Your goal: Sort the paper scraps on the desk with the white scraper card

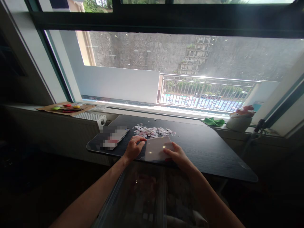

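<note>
At the near edge of the black, wood-grained desk [201, 155], the right hand [177, 155] holds a flat, pale, squarish panel [155, 148] dotted with glints, part of its grip hidden beneath. The left hand [135, 147] curls by the panel's left edge, whether pinching anything I cannot tell; beyond lie heaped whitish paper-like scraps [154, 131], markings unreadable.

Looking most like a room in a home. Facing out through a wide, dark-framed glass window [152, 53] onto a slim-barred silver metal railing [204, 91]. Having a white ribbed metal radiator [89, 117] beside a round-cornered, black wood-grained table [199, 148], and keeping a crumpled green cloth [213, 122] and a rounded pale pot [238, 123] along the long white window ledge [142, 112].
</note>
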Demonstrator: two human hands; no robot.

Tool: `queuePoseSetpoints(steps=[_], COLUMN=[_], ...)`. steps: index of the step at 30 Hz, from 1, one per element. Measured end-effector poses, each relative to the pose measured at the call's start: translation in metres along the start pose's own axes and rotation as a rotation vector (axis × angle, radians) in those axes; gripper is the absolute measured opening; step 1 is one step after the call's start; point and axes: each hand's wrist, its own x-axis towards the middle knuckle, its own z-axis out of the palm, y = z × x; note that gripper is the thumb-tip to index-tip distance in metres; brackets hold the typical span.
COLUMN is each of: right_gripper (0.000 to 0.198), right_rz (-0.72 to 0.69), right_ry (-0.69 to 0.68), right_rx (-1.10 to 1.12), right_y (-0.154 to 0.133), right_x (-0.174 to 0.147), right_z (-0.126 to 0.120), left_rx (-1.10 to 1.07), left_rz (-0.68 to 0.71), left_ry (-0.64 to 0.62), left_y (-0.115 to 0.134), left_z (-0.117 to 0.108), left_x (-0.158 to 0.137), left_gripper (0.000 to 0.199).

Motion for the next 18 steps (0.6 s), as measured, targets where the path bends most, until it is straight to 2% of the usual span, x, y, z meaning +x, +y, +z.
queuePoseSetpoints(steps=[18], right_gripper=[0.035], right_rz=[-0.029], right_ry=[0.002], right_rx=[-0.003], right_y=[0.0076], right_x=[-0.0004], right_z=[0.0083], left_rx=[-0.018], left_rz=[-0.051], left_ry=[0.015], left_y=[0.0039], left_z=[-0.0035], left_x=[0.0], left_gripper=[0.026])
